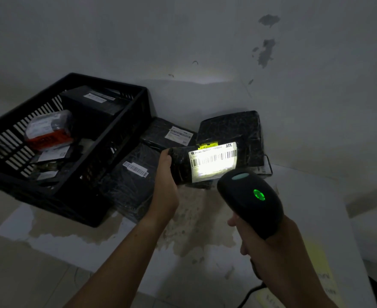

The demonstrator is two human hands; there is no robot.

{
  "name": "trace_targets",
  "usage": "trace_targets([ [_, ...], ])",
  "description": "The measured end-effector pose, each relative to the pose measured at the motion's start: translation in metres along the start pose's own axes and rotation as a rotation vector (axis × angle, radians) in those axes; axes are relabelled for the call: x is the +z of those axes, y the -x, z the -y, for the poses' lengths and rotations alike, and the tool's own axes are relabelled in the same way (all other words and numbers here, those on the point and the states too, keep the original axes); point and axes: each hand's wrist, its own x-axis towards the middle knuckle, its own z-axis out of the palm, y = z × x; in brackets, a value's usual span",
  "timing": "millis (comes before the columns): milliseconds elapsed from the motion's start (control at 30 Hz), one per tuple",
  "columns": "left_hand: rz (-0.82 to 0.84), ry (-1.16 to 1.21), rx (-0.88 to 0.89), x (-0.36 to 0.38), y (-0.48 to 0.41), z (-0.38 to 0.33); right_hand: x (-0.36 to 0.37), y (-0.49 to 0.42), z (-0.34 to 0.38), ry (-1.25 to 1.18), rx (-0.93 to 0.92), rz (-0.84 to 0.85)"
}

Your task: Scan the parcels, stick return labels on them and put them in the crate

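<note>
– what were the hands gripping?
– the left hand [166, 174] clutched one end of a black-wrapped parcel [179, 166], its label [214, 162] lit white. the right hand [269, 252] was curled round the scanner [249, 196], green light on, facing that label.
– and the crate?
– the black crate [116, 141] sat to the left, boxed goods [49, 130] inside; three dark parcels [134, 185] lay beside it, near the wall [183, 41].

I read a black slatted plastic crate [125, 134]. Inside it, a clear-wrapped parcel [47, 132] shows red-orange and white. Right of the crate, a black crinkled-film parcel [178, 167] carries a white barcode label [214, 162], glaring bright and topped by a yellow strip [207, 144]. Further right, a black handheld plastic scanner [249, 196] glows green. In front of the crate, the white board [183, 274] looks blotched brown, though the dim light leaves me unsure.
</note>
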Motion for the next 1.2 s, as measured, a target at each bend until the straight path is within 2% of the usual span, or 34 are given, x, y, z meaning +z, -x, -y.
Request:
trace_targets([
  [567,-0.032,0.019,-0.056,-0.0001,-0.0025,0.0082,-0.0005,-0.0021,-0.0032,0.029,0.032,-0.018],
  [900,0.020,-0.015,-0.044,-0.0020,-0.0006,0.0084,0.0029,-0.0033,-0.0035,0.041,0.002,-0.017],
  [1200,0.029,0.011,0.063,-0.0010,-0.0023,0.0064,0.0029,-0.0019,0.0014,0.003,-0.016,0.004],
])
